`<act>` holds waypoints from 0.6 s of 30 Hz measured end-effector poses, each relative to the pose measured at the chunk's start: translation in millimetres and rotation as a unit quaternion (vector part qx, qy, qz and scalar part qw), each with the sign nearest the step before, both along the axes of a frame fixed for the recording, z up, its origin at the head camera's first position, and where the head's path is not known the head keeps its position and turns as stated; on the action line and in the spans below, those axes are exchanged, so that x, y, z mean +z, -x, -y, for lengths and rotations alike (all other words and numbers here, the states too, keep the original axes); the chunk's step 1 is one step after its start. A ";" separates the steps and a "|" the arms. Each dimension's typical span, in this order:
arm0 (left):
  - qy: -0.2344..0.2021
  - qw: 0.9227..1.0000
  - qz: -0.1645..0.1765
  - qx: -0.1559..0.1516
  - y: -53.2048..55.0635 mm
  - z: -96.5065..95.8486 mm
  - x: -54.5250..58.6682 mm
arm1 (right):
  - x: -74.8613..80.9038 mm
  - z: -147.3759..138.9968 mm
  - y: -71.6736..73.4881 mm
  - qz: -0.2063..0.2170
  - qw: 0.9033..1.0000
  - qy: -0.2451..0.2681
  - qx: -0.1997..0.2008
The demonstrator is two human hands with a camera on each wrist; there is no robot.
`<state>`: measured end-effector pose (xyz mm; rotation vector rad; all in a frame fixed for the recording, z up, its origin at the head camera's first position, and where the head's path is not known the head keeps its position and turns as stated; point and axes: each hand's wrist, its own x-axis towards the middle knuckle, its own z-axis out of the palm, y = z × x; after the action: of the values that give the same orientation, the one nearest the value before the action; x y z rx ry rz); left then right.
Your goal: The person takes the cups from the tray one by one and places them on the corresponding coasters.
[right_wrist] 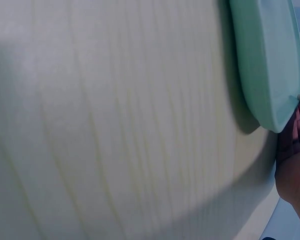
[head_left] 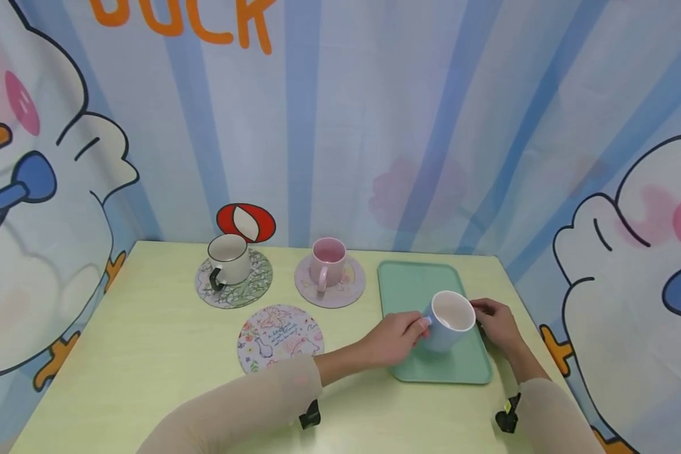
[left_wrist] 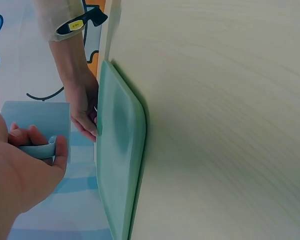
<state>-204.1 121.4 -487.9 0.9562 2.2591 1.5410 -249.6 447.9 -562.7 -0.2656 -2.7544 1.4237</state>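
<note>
My left hand (head_left: 400, 337) pinches the handle of a light blue mug (head_left: 444, 334) with a white inside, held upright above the green tray (head_left: 400, 293). In the left wrist view the fingers curl through the mug's handle (left_wrist: 37, 150). At the tray's right edge is my right hand (head_left: 496, 325); the right wrist view shows its thumb and fingers (right_wrist: 292, 140) pinching the tray's rim. The mug hides part of the tray in the head view.
Left of the tray, a pink cup (head_left: 328, 268) stands on a round pink coaster (head_left: 349, 293). Farther left, a white cup (head_left: 229, 261) with a black handle stands on a patterned coaster (head_left: 255, 284). A floral round coaster (head_left: 280, 331) lies partly behind my left sleeve (head_left: 250, 403).
</note>
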 end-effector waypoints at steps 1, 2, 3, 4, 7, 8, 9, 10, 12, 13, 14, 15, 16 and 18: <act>0.000 1.000 -0.001 0.002 0.2 2.4 0.6 | -0.2 -0.1 -0.2 -0.001 1.000 0.000 -0.001; 0.000 1.000 -0.001 0.003 0.5 4.7 0.6 | -0.3 -0.2 -0.5 -0.004 1.000 -0.001 0.001; 0.000 1.000 -0.002 0.004 0.8 7.2 0.9 | -0.6 -0.4 -0.8 -0.004 1.000 -0.001 0.002; 0.000 1.000 -0.004 0.006 1.3 9.7 0.7 | -0.6 -0.4 -0.7 -0.003 1.000 -0.002 0.003; -0.001 1.000 -0.010 0.007 1.9 17.8 -0.9 | -0.7 -1.0 -0.4 0.000 1.000 -0.002 0.004; -0.002 1.000 -0.011 0.005 1.7 20.8 -0.7 | -0.3 -0.5 -0.8 0.001 1.000 -0.003 0.005; -0.001 1.000 -0.013 0.004 1.1 23.8 -0.1 | 0.1 -0.1 -1.2 0.003 1.000 -0.002 0.004; -0.001 1.000 -0.015 0.003 0.5 26.8 0.2 | 0.5 0.4 -1.5 0.004 1.000 -0.002 0.003; -0.001 1.000 -0.014 -0.001 -0.5 32.7 1.3 | 1.3 1.3 -1.9 0.005 1.000 -0.004 0.003; -0.001 1.000 -0.014 -0.002 -0.8 35.5 1.7 | 1.2 1.5 -1.9 0.006 1.000 -0.005 0.002; -0.001 1.000 -0.013 -0.003 -1.1 38.1 2.4 | 1.2 1.7 -1.9 0.007 1.000 -0.006 0.001; 0.000 1.000 -0.012 -0.003 -1.1 40.4 2.5 | 0.8 1.2 -1.6 0.007 1.000 -0.007 0.000; 0.001 1.000 -0.011 -0.002 -1.0 42.6 2.4 | 0.5 0.6 -1.2 0.006 1.000 -0.008 0.000; 0.002 1.000 -0.007 0.000 -0.8 47.1 2.3 | -0.2 -0.5 -0.7 0.006 1.000 -0.009 -0.002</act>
<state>-203.3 74.3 -485.6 0.9696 2.2715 1.5329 -248.9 448.5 -562.9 -0.2810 -2.7734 1.3995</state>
